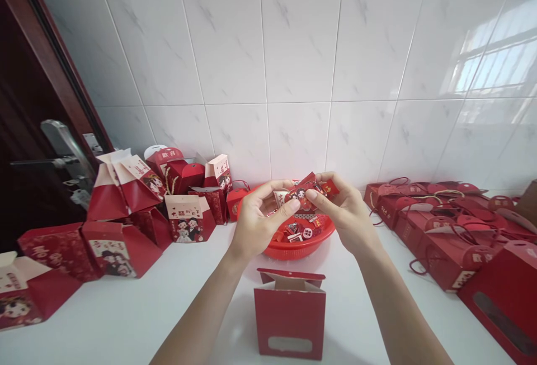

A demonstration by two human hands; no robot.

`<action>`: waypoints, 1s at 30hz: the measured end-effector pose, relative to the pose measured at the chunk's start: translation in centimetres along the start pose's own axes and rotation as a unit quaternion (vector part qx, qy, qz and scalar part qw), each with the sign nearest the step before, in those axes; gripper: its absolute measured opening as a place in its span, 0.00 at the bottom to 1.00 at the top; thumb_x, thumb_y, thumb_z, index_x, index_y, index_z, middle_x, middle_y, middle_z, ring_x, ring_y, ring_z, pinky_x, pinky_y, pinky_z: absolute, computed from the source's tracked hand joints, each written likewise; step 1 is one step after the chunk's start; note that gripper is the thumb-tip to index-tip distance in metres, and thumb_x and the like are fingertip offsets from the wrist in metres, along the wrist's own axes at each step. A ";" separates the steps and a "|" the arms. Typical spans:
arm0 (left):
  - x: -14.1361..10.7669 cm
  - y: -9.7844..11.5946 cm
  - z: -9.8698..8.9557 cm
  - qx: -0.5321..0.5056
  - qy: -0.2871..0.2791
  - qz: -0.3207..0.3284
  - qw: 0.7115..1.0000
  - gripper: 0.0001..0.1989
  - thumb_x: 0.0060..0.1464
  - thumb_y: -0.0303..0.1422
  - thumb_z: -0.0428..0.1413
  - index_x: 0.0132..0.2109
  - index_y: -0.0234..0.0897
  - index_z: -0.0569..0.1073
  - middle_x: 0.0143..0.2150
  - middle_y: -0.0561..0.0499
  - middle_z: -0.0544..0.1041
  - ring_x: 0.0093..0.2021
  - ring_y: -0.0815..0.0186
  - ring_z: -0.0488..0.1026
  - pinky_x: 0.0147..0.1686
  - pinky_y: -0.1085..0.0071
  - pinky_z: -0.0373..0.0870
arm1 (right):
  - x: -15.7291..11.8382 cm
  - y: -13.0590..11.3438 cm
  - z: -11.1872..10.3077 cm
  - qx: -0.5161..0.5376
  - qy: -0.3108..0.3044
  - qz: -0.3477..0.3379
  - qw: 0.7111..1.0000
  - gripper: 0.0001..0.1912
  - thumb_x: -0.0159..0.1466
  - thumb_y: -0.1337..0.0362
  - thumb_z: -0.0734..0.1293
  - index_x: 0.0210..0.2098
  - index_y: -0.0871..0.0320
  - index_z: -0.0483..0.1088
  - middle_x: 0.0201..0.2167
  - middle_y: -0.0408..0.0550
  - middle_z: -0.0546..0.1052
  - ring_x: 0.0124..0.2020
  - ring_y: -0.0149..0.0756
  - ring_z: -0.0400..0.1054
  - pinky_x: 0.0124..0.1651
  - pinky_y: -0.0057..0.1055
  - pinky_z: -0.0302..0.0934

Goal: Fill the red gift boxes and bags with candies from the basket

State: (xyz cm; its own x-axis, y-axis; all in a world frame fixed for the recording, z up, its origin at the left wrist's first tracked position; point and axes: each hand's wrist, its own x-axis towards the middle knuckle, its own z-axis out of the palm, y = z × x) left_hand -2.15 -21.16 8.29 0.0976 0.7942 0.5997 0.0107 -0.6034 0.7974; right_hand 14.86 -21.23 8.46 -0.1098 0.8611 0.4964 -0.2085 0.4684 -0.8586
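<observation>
Several small red wrapped candies (301, 197) are held between my two hands above a red plastic basket (289, 252). My left hand (262, 217) grips them from the left with thumb and fingers. From the right, my right hand (342, 208) pinches the same bunch, and a red wrapper sticks out near its fingers. More wrapped candies (300, 231) lie in the basket below. Nearer to me, between my forearms, a red box (290, 317) stands upright with its top open and a clear window low on its front.
Red and cream gift boxes (191, 219) crowd the left side of the white table (168, 309). Rows of red boxes with cord handles (444, 242) fill the right. A tiled wall (293, 46) rises behind, and a dark door with a metal handle (62, 141) is at far left.
</observation>
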 end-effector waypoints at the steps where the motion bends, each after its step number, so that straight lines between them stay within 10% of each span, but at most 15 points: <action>1: 0.0 0.0 0.0 -0.007 -0.003 0.003 1.000 0.14 0.52 0.35 0.66 0.46 0.37 0.78 0.45 0.48 0.82 0.39 0.64 0.80 0.40 0.70 0.79 | 0.0 0.0 0.0 0.000 -0.002 0.002 1.000 0.18 0.58 0.50 0.75 0.40 0.54 0.70 0.36 0.47 0.80 0.35 0.36 0.75 0.41 0.35 0.72; 30: 0.0 -0.1 -0.3 -0.027 0.022 0.001 0.999 0.19 0.55 0.42 0.64 0.51 0.37 0.78 0.34 0.50 0.82 0.34 0.65 0.77 0.38 0.71 0.74 | 0.3 0.3 -0.9 0.075 -0.011 0.038 0.996 0.15 0.57 0.54 0.76 0.37 0.54 0.71 0.31 0.41 0.77 0.34 0.34 0.73 0.37 0.31 0.73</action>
State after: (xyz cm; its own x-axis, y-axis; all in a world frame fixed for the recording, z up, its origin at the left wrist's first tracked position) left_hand -2.49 -21.11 8.26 0.0546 0.7960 0.6029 -0.0424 -0.6014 0.7978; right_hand 15.61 -20.65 8.27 -0.1523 0.8872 0.4356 -0.3413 0.3664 -0.8656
